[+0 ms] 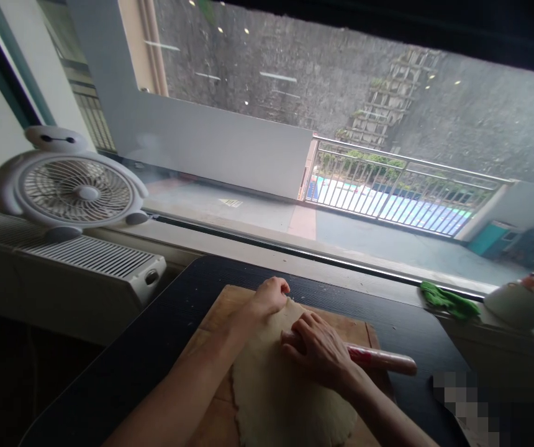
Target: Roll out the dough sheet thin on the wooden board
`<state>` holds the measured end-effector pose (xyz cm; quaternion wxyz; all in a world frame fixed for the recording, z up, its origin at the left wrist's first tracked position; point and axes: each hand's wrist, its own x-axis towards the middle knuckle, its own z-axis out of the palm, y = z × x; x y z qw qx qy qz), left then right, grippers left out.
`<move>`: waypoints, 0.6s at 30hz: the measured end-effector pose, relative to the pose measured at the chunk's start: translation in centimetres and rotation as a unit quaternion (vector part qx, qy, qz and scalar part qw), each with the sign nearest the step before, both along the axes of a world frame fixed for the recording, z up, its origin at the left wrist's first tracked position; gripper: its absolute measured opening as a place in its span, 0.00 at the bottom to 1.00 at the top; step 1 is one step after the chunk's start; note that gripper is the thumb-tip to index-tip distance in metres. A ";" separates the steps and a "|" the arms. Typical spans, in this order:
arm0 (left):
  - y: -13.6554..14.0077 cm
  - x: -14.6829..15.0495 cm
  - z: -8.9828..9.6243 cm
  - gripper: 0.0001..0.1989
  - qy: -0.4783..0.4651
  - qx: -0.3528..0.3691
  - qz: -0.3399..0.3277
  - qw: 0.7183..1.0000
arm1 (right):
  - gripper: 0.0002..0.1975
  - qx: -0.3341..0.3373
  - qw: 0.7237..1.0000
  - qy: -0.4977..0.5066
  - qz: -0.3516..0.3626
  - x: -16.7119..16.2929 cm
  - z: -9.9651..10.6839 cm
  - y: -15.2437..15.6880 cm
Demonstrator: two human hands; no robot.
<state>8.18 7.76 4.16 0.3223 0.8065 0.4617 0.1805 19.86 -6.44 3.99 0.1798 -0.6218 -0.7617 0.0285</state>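
Note:
A large, flat sheet of dough (290,397) lies over a wooden board (211,316) on the dark table. At the sheet's far edge, my left hand (271,295) is closed, its fingers curled and pinching the dough's tip. My right hand (316,347) rests over the middle of the sheet, wrapped around one end of a wooden rolling pin (383,359). The pin's other end sticks out to the right, past the board's edge. Part of the dough is hidden beneath my forearms and right hand.
A white fan (85,192) stands on a radiator-like unit (108,261) at left. Along the windowsill lie a green cloth (448,301) and a pale rounded container (518,304). The black table (164,338) meets the sill. A blurred-out patch (462,397) is at lower right.

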 end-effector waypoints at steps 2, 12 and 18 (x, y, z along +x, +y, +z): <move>0.2 -0.1 -0.2 0.09 0.003 0.018 0.018 1.000 | 0.11 -0.004 1.000 0.000 0.000 -0.1 -0.2 -0.1; -3.7 -7.4 0.2 0.13 0.109 0.075 0.055 0.990 | 0.14 -0.022 0.990 -0.054 -0.131 -1.7 0.6 6.5; -3.0 -8.8 -1.1 0.12 0.015 -0.019 0.076 0.997 | 0.20 0.000 0.994 -0.046 -0.099 -5.1 -1.0 4.7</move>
